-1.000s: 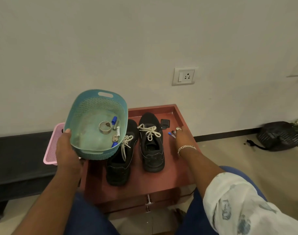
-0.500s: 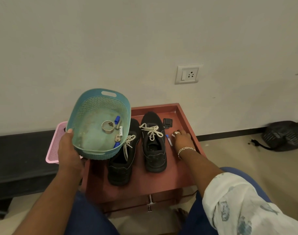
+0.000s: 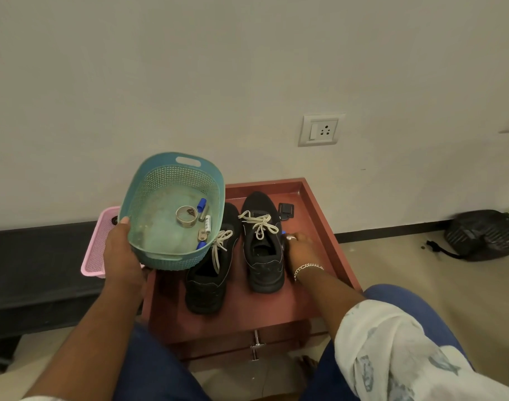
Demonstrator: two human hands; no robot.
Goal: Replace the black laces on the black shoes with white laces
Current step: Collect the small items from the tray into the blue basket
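At the centre of the view a red-brown table (image 3: 319, 215) with raised edges is set against a pale wall (image 3: 189, 68), and both black shoes are stood on it with toes toward twelve o'clock. At three o'clock from the table, well apart on the floor, a black bag (image 3: 484, 234) is seen. A pink tray (image 3: 98, 250) is seen at nine o'clock from the table, partly hidden. A teal basket (image 3: 149, 198) is held above the table's ten o'clock corner by the left hand (image 3: 121, 256), whose thumb is hooked over the near rim while the fingers are curled underneath. The left shoe (image 3: 208, 280) is partly covered at its toe by the basket; its white lace (image 3: 218, 247) is loose and trails toward six o'clock. The right shoe (image 3: 263, 256), just beside it at three o'clock, has a white lace (image 3: 260, 222) tied in a bow. The right hand (image 3: 298, 250) is laid at three o'clock against the right shoe, fingers bent down toward a small blue item (image 3: 283, 232); whether anything is pinched cannot be told. A wall socket (image 3: 321, 130) is seen at one o'clock above the table. A small black object (image 3: 286, 211) lies near the right shoe's toe. Inside the basket, a tape ring (image 3: 186, 217), a white battery (image 3: 208, 224) and blue caps (image 3: 201, 204) are gathered.
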